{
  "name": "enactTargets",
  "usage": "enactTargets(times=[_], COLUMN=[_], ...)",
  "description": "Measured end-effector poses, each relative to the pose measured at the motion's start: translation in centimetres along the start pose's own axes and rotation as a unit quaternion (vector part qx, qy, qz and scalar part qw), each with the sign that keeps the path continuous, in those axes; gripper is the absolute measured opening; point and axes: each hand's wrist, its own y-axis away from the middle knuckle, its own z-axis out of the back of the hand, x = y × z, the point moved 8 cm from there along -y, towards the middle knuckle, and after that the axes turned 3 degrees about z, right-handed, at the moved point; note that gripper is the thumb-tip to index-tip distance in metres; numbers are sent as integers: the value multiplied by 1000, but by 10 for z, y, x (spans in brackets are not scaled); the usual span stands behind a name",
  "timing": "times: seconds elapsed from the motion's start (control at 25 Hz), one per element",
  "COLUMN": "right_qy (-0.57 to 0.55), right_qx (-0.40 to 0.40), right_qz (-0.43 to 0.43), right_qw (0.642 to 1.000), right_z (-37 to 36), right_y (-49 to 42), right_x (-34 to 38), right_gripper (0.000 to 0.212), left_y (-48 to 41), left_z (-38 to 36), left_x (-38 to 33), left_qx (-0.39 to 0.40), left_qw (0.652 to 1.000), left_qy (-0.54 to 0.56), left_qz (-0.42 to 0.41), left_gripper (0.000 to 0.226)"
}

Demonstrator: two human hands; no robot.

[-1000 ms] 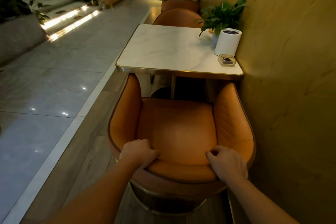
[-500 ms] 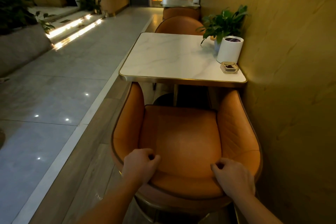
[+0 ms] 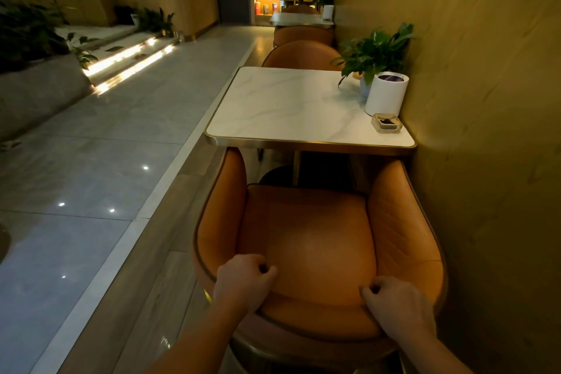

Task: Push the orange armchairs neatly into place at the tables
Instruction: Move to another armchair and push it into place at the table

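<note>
An orange armchair [image 3: 306, 228] stands right in front of me, facing a white marble table [image 3: 282, 109] with a gold rim. Its two arm tips reach just under the table's near edge. My left hand [image 3: 243, 281] grips the top of the backrest on the left, fingers curled over the rim. My right hand [image 3: 397, 304] grips the same backrest on the right. Beyond the table a second orange armchair [image 3: 300, 55] shows its back, and a third orange armchair [image 3: 303, 35] sits at a farther table [image 3: 297, 20].
A yellow wall [image 3: 485, 130] runs close along the chair's right side. On the table stand a potted plant [image 3: 375, 51], a white cylinder [image 3: 386, 94] and a glass ashtray [image 3: 387, 123]. A tiled aisle [image 3: 91, 161] with lit steps [image 3: 127, 61] lies to the left.
The armchair has slid forward towards the table, its arm tips now under the table edge. Both hands stayed on the backrest and moved forward with it.
</note>
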Motion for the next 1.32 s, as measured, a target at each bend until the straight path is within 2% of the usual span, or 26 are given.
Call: enactTargets(times=[0.28,0.76,1.0,1.32], right_qy=[-3,-56,-95,-73], right_qx=[14,-38,-56,-55], right_qz=[-15,-32,-1,7], right_qw=[1000,997,994,996], right_z=[-1,5,11,13], right_y=[2,8,-2,-9], right_x=[0,-7,-16,-29], right_gripper=[34,29,36,37], left_y=[-4,-5,-8,-2], left_z=[-6,-15,-18,-27], left_x=[2,1,-2,-14], left_qx=[34,72,44,49], left_qw=[999,994,996,993], left_qy=[-35,-83,-82,-105], left_qz=[0,-9,13,-18], left_gripper=[38,41,45,46])
